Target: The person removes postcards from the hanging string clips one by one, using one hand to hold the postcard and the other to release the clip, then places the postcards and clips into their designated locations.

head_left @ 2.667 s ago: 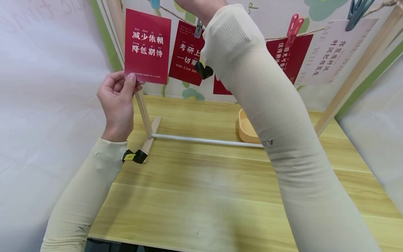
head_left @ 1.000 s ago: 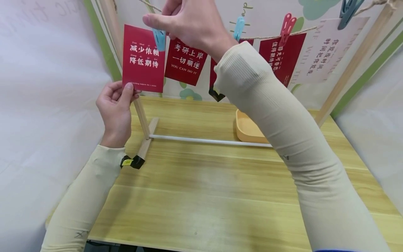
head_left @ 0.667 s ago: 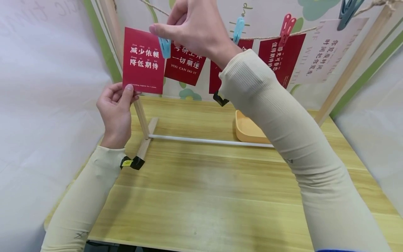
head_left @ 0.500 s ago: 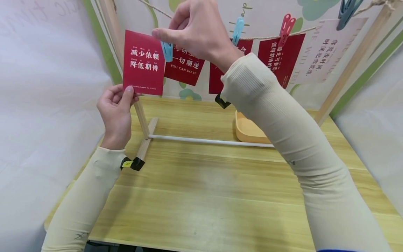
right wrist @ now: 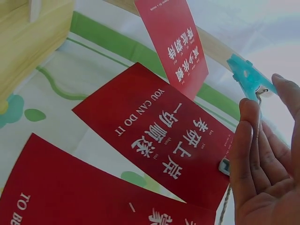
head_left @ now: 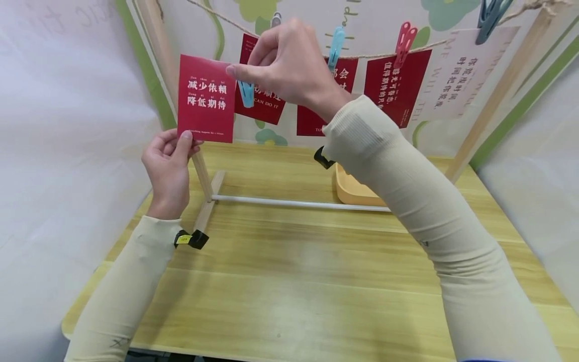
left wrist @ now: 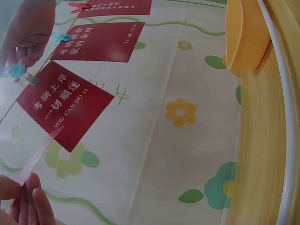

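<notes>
In the head view my left hand (head_left: 167,168) pinches a red card (head_left: 208,120) by its lower left corner, thumb in front. The card stands upright with white lettering. My right hand (head_left: 294,70) pinches a light blue clothespin (head_left: 247,94) beside the card's upper right edge. In the right wrist view that clothespin (right wrist: 248,77) is apart from the card (right wrist: 176,47). Behind it, another red card (head_left: 260,113) hangs from the twine (head_left: 221,18) by a grey clothespin (right wrist: 224,166); my right hand partly covers this card in the head view.
Farther right on the twine hang two red cards, under a light blue clothespin (head_left: 336,48) and a red clothespin (head_left: 405,44), and a pale card (head_left: 470,75) under a dark grey-blue clothespin (head_left: 493,20). Wooden posts, a white crossbar (head_left: 289,203) and an orange tray (head_left: 355,193) stand on the table (head_left: 289,291).
My right hand came down from the top of the view with the clothespin, crossed the card's upper right corner, then drew rightward and down. My left hand lowered slightly, still pinching the card.
</notes>
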`<control>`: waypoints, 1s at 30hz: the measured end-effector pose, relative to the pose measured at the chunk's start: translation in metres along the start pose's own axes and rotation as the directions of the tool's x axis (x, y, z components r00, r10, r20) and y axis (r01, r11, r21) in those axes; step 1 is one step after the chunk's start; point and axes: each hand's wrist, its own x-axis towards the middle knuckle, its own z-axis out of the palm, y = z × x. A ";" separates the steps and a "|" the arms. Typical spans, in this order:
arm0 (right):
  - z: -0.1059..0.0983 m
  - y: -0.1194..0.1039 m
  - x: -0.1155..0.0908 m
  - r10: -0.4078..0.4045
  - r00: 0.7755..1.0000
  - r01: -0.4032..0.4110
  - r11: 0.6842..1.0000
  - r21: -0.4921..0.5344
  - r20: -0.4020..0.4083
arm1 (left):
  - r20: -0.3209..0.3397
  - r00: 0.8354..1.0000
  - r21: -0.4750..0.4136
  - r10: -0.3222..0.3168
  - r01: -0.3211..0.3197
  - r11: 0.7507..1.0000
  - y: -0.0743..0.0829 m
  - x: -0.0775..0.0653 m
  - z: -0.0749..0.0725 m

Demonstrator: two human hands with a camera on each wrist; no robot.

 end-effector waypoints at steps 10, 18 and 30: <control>0.000 0.011 -0.014 0.013 0.999 -0.013 1.000 0.013 0.036 | -0.013 1.000 0.004 -0.024 0.024 1.000 -0.007 -0.001 -0.002; -0.001 0.023 -0.024 0.038 0.998 -0.039 0.999 0.021 0.045 | -0.016 0.998 0.010 -0.061 0.061 0.998 -0.014 -0.004 -0.003; -0.005 0.040 -0.041 0.075 0.996 -0.077 0.996 0.049 0.047 | -0.031 0.994 -0.012 -0.109 0.109 0.994 -0.023 -0.009 -0.006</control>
